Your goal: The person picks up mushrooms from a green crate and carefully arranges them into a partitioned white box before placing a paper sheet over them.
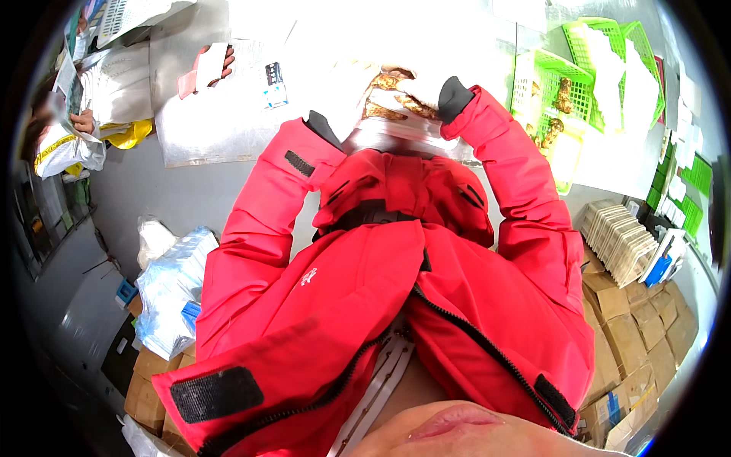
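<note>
Strong glare washes out my hands beyond the dark cuffs of my red jacket. My left hand (pixel 340 105) is beside several long, brown-and-white pieces (pixel 387 103) that look like mushrooms. On the other side of them, my right hand (pixel 428 82) sits close to the rightmost piece. The pieces appear to lie in or over a whitish, shallow tray or wrap (pixel 396 139) at the near edge of the table. The fingers of both hands cannot be made out, nor whether they grip a piece.
Green baskets (pixel 552 76) with more brown pieces stand right. A blue-and-white packet (pixel 274 85) and a reddish glove-like thing (pixel 205 70) under a white piece lie left. At far left is another person's hand (pixel 82 122). Cardboard boxes (pixel 624 343) and stacked pale trays (pixel 618 230) are lower right.
</note>
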`<state>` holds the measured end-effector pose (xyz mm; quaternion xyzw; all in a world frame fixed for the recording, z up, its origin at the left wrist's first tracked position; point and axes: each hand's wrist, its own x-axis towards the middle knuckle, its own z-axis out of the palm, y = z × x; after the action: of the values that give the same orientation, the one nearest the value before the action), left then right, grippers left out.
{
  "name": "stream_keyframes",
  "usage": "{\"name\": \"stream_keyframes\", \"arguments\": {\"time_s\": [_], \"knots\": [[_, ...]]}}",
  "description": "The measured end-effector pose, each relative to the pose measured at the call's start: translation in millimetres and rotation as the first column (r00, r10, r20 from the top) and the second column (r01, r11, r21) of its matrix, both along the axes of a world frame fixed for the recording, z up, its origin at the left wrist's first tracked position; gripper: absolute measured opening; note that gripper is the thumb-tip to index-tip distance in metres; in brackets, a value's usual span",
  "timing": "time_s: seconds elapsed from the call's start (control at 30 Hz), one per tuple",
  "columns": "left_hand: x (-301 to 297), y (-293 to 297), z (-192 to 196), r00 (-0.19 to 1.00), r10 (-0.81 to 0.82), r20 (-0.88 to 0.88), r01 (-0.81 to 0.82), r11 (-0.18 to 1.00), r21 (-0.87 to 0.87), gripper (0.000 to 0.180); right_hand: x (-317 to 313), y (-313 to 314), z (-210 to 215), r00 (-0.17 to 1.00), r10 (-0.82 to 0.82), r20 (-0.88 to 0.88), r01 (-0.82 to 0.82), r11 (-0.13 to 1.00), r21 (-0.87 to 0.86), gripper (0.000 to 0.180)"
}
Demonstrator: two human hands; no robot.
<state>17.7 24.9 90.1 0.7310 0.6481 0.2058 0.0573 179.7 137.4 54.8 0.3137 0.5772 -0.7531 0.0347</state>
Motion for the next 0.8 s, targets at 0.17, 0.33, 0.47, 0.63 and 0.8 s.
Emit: {"name": "stream_keyframes", "arguments": {"time_s": [0.17, 0.33, 0.47, 0.63, 0.8], "knots": [[2, -4, -5, 0.998, 0.035, -0.055, -0.034, 0.999, 0.028, 0.021, 1, 7, 4, 0.995, 0.102, -0.018, -0.097, 0.981, 0.167, 0.047], [3, 4, -13, 0.992, 0.012, -0.127, -0.003, 0.997, 0.075, 0.020, 8, 11, -24, 0.991, 0.112, -0.074, -0.092, 0.968, 0.233, 0.051], [2, -1, -15, 1.000, 0.000, -0.001, 0.000, 1.000, 0.029, 0.021, 22, 25, -15, 0.992, -0.127, -0.002, 0.085, 0.649, 0.756, 0.052], [2, 3, -3, 0.997, 0.018, 0.069, -0.010, 0.994, -0.110, 0.024, 27, 112, 3, 0.626, -0.744, -0.233, 0.772, 0.549, 0.320, 0.036], [-2, -6, -14, 0.981, 0.071, 0.181, -0.071, 0.997, -0.005, 0.027, 38, 135, -26, 0.831, -0.552, -0.076, 0.547, 0.785, 0.291, 0.040]]}}
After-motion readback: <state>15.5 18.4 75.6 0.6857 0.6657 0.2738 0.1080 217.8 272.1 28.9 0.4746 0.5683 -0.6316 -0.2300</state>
